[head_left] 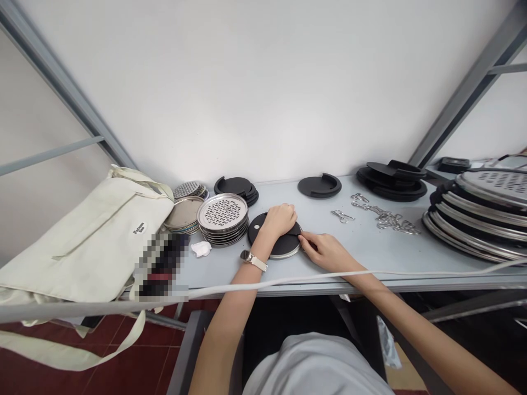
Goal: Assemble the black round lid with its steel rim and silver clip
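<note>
A black disc [284,248] with a silvery metal rim beneath it lies flat on the table in front of me, with a small white spot near its left edge. My left hand [280,220] rests across the top of it, fingers curled down at the far right side; the fingertips are partly hidden. At the disc's right edge, my right hand [323,249] is closed in a pinch on a thin black strip [293,235] that lies over the disc. Just left stands a stack of round metal grater plates [223,213].
Black round holders [320,185] lie at the back, with more stacked at the back right [391,181]. Metal clips [391,218] are scattered to the right, beside a tall plate stack [481,216]. A pale bag [90,241] fills the left; a white cable [288,280] crosses the front.
</note>
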Demonstrator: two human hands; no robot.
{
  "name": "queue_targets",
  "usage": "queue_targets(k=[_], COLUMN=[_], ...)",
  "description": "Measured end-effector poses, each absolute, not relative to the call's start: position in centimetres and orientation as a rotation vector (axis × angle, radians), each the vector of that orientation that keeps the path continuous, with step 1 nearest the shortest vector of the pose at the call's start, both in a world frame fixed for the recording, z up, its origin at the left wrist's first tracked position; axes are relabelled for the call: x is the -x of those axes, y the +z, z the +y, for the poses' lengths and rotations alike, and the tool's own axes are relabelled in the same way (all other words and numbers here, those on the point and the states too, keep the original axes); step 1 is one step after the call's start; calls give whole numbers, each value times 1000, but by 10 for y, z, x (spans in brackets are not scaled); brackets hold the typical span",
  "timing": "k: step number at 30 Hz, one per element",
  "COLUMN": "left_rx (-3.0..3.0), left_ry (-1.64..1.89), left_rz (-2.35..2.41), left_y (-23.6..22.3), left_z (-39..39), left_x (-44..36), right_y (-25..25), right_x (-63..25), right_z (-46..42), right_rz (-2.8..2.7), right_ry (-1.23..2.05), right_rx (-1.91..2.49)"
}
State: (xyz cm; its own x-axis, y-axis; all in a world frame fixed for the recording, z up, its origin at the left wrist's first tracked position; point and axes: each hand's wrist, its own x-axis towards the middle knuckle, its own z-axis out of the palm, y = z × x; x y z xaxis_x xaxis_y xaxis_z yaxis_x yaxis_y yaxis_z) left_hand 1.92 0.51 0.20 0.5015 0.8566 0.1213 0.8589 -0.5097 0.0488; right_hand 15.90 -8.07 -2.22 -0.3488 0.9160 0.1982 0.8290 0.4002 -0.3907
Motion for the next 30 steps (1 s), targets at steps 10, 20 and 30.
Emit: queue_targets(k=[10, 20, 30], left_rx=[2704, 2696, 2712], left_ry=[-205, -217, -203], left_rz=[-1549, -1529, -1519], left_y=[2, 2, 1], left_z=[5, 5, 6], left_x=[-20, -19, -18], right_y=[-24, -26, -26], right_x=[-159, -159, -160], right_z=[-80, -78, -77], right_rz=[-2285, -2059, -1931], right_ry=[288, 380, 446], right_rx=[1478, 1483, 1487])
